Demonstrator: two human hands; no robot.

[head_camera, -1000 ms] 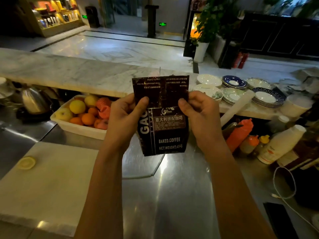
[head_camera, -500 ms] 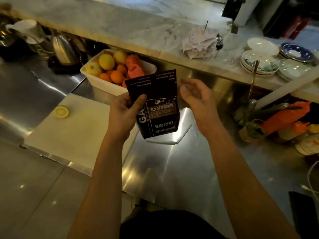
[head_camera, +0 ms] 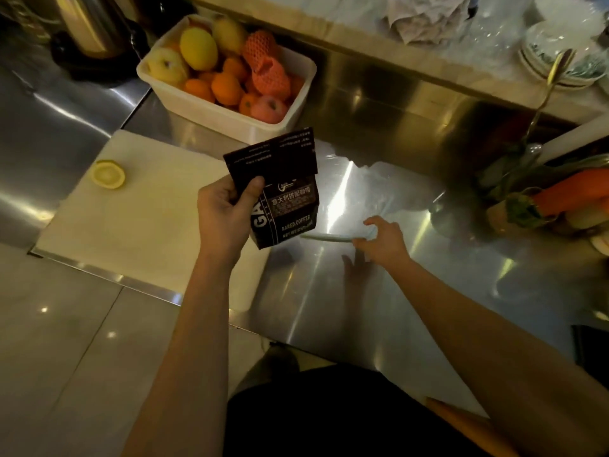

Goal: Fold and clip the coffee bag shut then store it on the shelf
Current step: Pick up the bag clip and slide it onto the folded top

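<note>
The black coffee bag (head_camera: 286, 206) with white print hangs upright above the steel counter (head_camera: 362, 308), its top flap folded down toward me. My left hand (head_camera: 224, 216) grips the bag's left side, with the thumb pressing the fold. A long pale bag clip (head_camera: 326, 238) lies flat on the counter just right of the bag's lower corner. My right hand (head_camera: 384, 242) is low over the counter at the clip's right end. Its fingertips touch the clip and the thumb is spread above it. No shelf is in view.
A white cutting board (head_camera: 148, 225) with a lemon slice (head_camera: 108, 174) lies to the left. Behind the bag stands a white tub (head_camera: 230, 122) of fruit, with a kettle (head_camera: 95, 28) at far left. Stacked plates (head_camera: 560, 54), a crumpled cloth (head_camera: 425, 18) and an orange squeeze bottle (head_camera: 573, 189) crowd the right.
My right hand let go of the bag and dropped down right to the clip on the counter. My left hand now holds the folded bag alone. My view tilted down.
</note>
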